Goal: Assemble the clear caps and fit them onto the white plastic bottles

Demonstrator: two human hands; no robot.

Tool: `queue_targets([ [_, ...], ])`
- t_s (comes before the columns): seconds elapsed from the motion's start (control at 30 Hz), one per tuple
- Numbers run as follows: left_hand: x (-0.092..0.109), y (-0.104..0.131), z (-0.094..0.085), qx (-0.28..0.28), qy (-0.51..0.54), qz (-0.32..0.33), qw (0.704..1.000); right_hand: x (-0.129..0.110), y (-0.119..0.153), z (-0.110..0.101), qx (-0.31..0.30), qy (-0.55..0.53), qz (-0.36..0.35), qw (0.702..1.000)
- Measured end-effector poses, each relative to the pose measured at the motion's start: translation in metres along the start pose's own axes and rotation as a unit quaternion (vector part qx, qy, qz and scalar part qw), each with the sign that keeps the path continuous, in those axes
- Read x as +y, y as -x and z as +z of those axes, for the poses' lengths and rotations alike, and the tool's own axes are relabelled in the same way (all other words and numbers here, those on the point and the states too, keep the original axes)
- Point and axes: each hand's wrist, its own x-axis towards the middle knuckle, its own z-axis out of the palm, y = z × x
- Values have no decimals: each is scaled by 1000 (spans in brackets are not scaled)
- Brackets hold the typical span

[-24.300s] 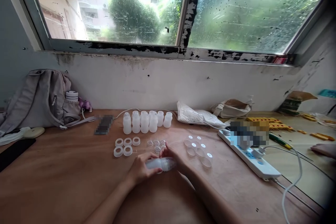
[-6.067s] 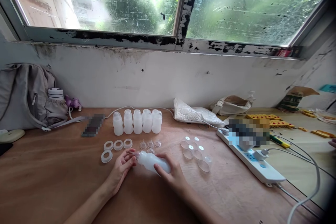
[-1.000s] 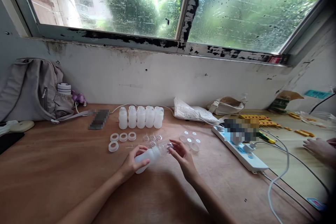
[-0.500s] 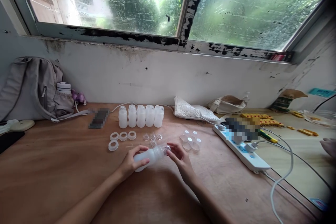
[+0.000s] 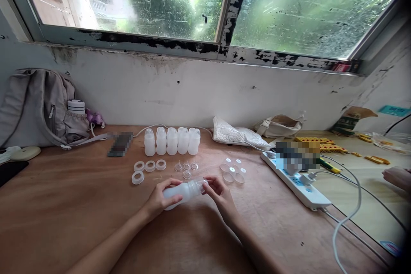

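A translucent white baby bottle [image 5: 180, 193] lies tilted just above the table, its clear top end toward the right. Around its body are the fingers of my left hand [image 5: 160, 197], closed on it. My right hand [image 5: 222, 195] pinches the bottle's clear nipple [image 5: 201, 184] between thumb and fingers. Beyond the hands lie several white collar rings [image 5: 150, 166], several clear nipples [image 5: 186, 174], and several clear caps and small white discs [image 5: 233, 173]. Farther back, assembled bottles [image 5: 172, 142] stand upright in a row.
A white power strip [image 5: 297, 182] with cables runs along the right. At the back are a padded white bag [image 5: 237, 133] and a beige pouch [image 5: 279, 126]. A phone [image 5: 120, 143] and a grey backpack [image 5: 38, 107] are at left. Another person's hand [image 5: 396, 177] shows at far right.
My hands and the bottle stay almost in place, with only a slight shift of the right fingers at the nipple. The other person's hand has moved left into view.
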Motion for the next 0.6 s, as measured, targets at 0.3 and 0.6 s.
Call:
queue_targets([
  [0.3, -1, 0, -2, -46, -22, 7, 999, 5, -5, -6, 2, -161, 152, 975],
  [0.6, -8, 1, 4, -88, -97, 45, 990, 11, 1, 5, -146, -197, 245, 938],
])
